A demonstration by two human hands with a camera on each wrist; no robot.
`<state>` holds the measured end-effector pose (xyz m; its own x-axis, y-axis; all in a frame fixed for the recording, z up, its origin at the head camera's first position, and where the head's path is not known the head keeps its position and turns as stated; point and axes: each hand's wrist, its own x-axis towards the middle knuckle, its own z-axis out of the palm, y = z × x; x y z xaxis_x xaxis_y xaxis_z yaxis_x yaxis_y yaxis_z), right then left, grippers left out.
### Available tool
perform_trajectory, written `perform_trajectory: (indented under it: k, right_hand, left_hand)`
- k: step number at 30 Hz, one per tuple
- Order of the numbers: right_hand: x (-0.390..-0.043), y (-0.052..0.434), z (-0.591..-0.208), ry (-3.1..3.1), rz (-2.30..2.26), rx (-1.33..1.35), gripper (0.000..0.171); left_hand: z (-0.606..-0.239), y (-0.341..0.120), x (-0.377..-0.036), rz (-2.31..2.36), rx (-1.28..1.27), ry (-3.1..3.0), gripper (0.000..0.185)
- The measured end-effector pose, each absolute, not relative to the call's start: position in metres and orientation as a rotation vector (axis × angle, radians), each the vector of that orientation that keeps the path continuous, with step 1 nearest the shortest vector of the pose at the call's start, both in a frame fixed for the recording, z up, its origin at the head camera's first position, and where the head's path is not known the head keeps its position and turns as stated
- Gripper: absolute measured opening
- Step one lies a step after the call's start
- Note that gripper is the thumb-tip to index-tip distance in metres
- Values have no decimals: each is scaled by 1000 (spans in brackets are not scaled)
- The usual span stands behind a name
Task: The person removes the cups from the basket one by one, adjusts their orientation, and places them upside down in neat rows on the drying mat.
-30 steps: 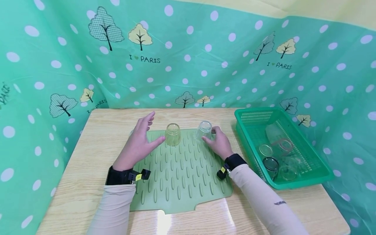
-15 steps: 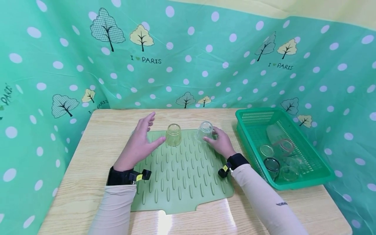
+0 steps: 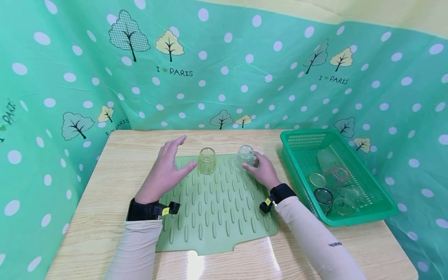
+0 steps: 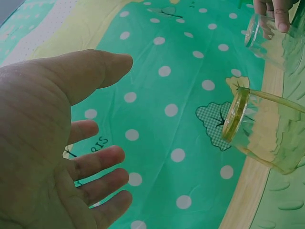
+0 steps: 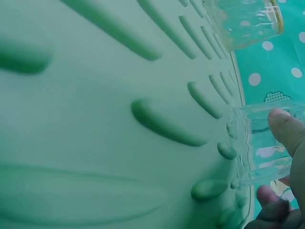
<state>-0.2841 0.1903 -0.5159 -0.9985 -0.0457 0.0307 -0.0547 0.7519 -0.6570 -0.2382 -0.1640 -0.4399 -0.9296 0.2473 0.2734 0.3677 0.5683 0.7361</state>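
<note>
The right grip [image 3: 263, 171] is clamped on the clear cup [image 3: 244, 156], which stands upside down at the top edge of the green mat [image 3: 217, 210], right of frame centre. The left grip [image 3: 164, 173] is open, fingers spread, just beside the yellow cup [image 3: 206, 160], also upside down on the mat. A basket [image 3: 381, 196] with glasses stands on the worktop [image 3: 105, 186] at right.

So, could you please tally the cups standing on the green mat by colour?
Yellow-tinted cup: 1, upside down, beside the left hand.
Clear cup: 1, upside down, held by the right hand.
Total on the drying mat: 2.
</note>
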Motion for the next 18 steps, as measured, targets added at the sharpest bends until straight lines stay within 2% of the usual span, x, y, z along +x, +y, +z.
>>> perform_trajectory:
  k: [18]
  right_hand:
    - [-280,187,-513,-2965,1187,-23,64]
  left_hand:
    - [-437,-163,-236,-1299,-534,-2677,87]
